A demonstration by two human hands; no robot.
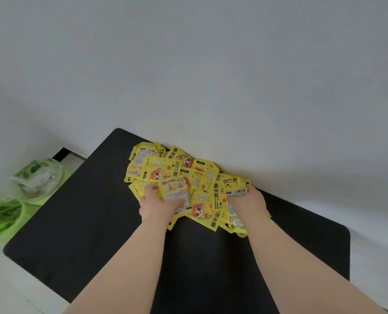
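Your left hand (156, 206) grips one packet (176, 193), your right hand (248, 201) clutches packets (237, 192) at the pile's (188, 174) right edge; the pile banks against the wall (233, 87) on the bench (98, 211), likely so nothing slides off

Print can be read only on the yellow packets (188, 177) heaped at the middle of the frame. Several carry large black Chinese characters, 暖手宝, with "HAND WARMER" in small capitals beside them. This is clearest on a packet (203, 205) at the lower middle of the heap and another (163, 169) near its top. A short word in capitals along some edges and the fine print on the backs are too small to read.
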